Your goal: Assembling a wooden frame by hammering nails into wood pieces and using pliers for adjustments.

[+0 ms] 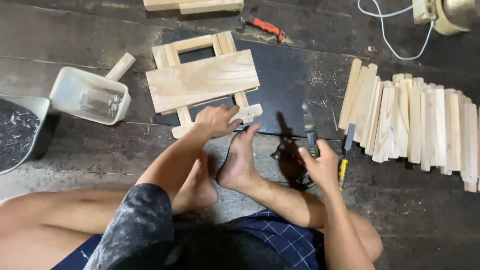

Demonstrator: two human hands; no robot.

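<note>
I sit on a dark plank floor. My left hand (pixel 216 120) rests fingers-down on the near rail of a small pale wooden frame (pixel 202 82) with a flat board across its top. My right hand (pixel 320 162) is closed around a hammer (pixel 309 137) held upright, its head blurred above the fist. My bare foot (pixel 239 162) lies between the two hands, toes touching the frame's near end.
A row of several pale wooden slats (pixel 415 120) lies at the right, with a yellow-handled chisel (pixel 346 152) beside it. A white plastic tub (pixel 91 96) and a grey bin (pixel 22 131) stand left. An orange-handled tool (pixel 265 26), more timber and a white cable (pixel 387 35) lie beyond.
</note>
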